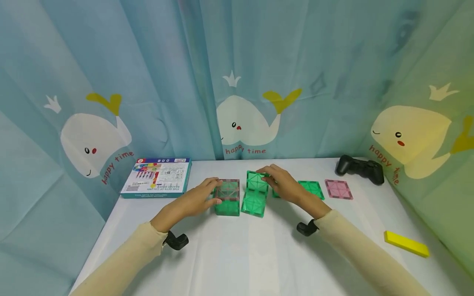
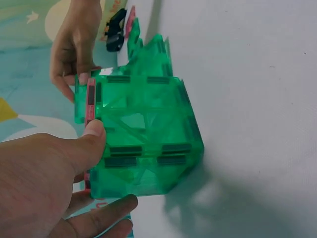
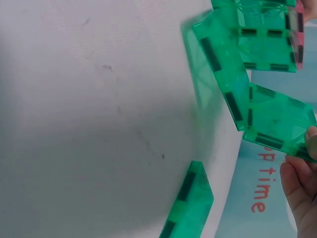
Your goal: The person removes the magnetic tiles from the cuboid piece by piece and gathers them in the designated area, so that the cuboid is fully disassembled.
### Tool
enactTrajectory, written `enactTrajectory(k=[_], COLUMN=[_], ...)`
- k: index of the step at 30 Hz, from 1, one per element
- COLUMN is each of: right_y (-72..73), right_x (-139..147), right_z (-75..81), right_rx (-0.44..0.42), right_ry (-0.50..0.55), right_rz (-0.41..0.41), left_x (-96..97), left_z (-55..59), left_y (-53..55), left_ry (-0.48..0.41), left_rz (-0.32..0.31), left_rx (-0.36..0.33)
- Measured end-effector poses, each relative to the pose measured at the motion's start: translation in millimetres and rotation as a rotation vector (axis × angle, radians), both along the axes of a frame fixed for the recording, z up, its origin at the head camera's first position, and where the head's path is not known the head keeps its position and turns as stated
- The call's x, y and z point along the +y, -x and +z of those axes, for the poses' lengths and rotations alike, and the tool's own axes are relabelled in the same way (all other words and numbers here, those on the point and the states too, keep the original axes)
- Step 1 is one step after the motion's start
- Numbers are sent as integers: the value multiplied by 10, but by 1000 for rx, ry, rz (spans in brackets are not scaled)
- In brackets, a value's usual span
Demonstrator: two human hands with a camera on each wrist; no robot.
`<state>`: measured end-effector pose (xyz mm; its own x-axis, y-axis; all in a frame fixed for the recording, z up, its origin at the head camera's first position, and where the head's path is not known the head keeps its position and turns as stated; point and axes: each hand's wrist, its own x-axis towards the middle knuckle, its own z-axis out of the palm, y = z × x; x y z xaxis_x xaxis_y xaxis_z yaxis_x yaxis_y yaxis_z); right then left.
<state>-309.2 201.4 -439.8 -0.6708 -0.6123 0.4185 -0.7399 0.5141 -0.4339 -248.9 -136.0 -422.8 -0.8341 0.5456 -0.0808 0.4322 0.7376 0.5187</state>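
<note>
My left hand (image 1: 200, 198) grips the left side of a cube of translucent green magnetic tiles (image 1: 227, 208). In the left wrist view its thumb presses the edge of the cube's pink top tile (image 2: 90, 99), with the other fingers around the far side. Just right of the cube, my right hand (image 1: 286, 186) pinches the far corner of a green magnetic tile (image 3: 277, 119) between thumb and fingers. That tile is raised at an angle and meets, edge to edge, a second green tile (image 3: 223, 69) that leans beside the cube.
Right of the hands lie a green tile (image 1: 312, 189) and a pink tile (image 1: 339, 189). A black game controller (image 1: 360, 169) sits at the back right, a yellow block (image 1: 406, 244) nearer the front. A flat printed box (image 1: 157, 179) lies back left; a whale-print curtain (image 1: 177, 102) hangs behind.
</note>
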Motion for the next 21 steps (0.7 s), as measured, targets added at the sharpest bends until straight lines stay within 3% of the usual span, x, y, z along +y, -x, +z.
enactTrajectory(k=[12, 21], right_y=[22, 74], right_x=[44, -6], right_z=[59, -46], right_rx=[-114, -121], right_ry=[44, 40], right_rz=[-75, -66], left_x=[-15, -13], left_z=[-9, 7], left_y=[-5, -30], left_ry=[0, -11], left_rz=[4, 3], left_rx=[-3, -12])
